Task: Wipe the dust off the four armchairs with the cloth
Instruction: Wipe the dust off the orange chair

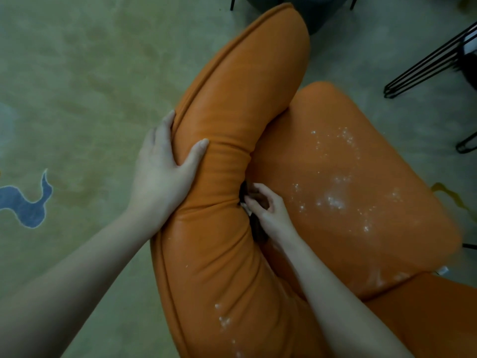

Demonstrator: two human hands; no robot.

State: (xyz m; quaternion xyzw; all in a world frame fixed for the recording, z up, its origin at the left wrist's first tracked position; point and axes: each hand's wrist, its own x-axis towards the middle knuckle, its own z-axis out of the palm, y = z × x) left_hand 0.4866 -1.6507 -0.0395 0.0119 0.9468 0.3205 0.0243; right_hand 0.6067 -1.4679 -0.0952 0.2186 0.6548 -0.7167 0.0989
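Note:
An orange leather armchair (232,104) fills the middle of the head view, seen from above. White dust specks lie scattered on its seat cushion (356,177) and on the near part of the padded back. My left hand (165,174) grips the outer side of the padded back, thumb on top and fingers down the outside. My right hand (265,205) reaches into the dark gap between back and seat, fingers curled. A small pale bit, perhaps the cloth (246,209), shows at its fingertips; most of it is hidden in the gap.
A green-beige carpet (77,86) with a blue shape (25,202) lies on the left. Black wire table legs (426,68) stand at the right edge. A dark chair base (317,11) is at the top.

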